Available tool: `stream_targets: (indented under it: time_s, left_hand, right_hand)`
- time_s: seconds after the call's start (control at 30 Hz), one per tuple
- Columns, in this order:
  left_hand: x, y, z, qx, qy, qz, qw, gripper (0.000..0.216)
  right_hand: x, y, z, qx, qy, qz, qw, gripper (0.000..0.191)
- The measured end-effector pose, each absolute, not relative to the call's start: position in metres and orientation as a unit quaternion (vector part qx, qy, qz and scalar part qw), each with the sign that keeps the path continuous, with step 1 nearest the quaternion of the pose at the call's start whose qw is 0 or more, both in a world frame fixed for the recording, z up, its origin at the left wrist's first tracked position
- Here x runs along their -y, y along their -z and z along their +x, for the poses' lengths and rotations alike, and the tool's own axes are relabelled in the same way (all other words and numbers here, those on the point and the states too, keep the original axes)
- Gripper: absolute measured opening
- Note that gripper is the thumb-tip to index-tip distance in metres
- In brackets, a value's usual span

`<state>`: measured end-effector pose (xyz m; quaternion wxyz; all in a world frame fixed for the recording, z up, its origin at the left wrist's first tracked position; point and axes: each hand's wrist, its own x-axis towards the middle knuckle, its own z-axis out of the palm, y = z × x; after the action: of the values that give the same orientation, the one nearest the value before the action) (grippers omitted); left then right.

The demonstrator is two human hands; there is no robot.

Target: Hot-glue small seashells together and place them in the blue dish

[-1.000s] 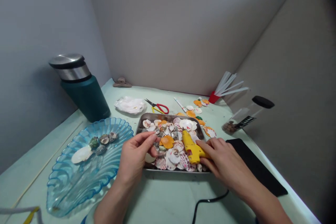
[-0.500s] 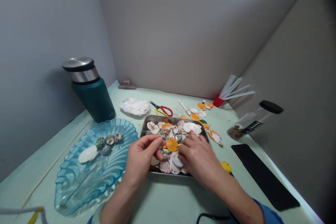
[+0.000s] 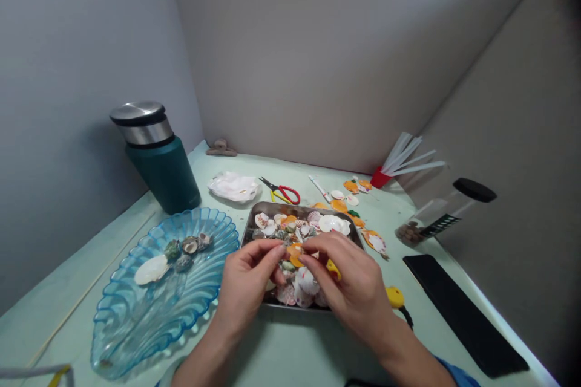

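Observation:
Over a metal tray heaped with seashells, my left hand is closed in a pinch of thumb and forefinger. What it pinches is too small to make out. My right hand faces it, thumb and forefinger also drawn together, and anything between them is unclear. An orange scallop shell shows between the two sets of fingertips; I cannot tell whether it is held. White ribbed shells lie below in the tray. Yellow shows under my right fingers, and a yellow tool end with a black cord sits beyond that wrist.
To the left lies a blue shell-shaped glass dish holding several shells, with a green bottle behind it. Scissors, loose orange shells, a red cup of white sticks, a jar and a black slab surround the tray.
My right hand has lifted from the shells on the right of the tray and come closer to my left fingertips. My left hand has barely moved. The camera view has shifted slightly.

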<state>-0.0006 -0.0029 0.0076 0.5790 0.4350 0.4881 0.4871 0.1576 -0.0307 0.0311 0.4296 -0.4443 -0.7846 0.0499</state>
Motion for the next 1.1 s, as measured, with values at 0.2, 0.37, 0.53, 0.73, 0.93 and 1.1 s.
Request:
stream_targets:
  time_s: [0.2, 0.37, 0.53, 0.73, 0.93, 1.1]
  left_hand:
    - [0.006, -0.006, 0.001, -0.496, -0.483, 0.466, 0.551, 0.021]
    - [0.009, -0.005, 0.003, -0.493, -0.472, 0.493, 0.540, 0.023]
    - [0.009, -0.005, 0.003, -0.492, -0.480, 0.491, 0.535, 0.022]
    - [0.008, -0.007, 0.004, -0.495, -0.480, 0.488, 0.535, 0.022]
    - [0.009, -0.005, 0.004, -0.497, -0.481, 0.488, 0.532, 0.021]
    - [0.009, -0.003, 0.004, -0.488, -0.479, 0.482, 0.548, 0.023]
  right_hand:
    - [0.025, -0.029, 0.150, 0.789, 0.008, -0.441, 0.427, 0.009]
    - [0.027, -0.030, 0.148, 0.801, 0.038, -0.444, 0.400, 0.010]
    - [0.028, -0.029, 0.148, 0.807, 0.047, -0.435, 0.396, 0.016]
    - [0.030, -0.027, 0.146, 0.803, 0.040, -0.446, 0.393, 0.020]
    - [0.032, -0.028, 0.143, 0.791, 0.050, -0.457, 0.403, 0.018]
    - [0.031, -0.029, 0.142, 0.794, 0.043, -0.459, 0.396, 0.017]
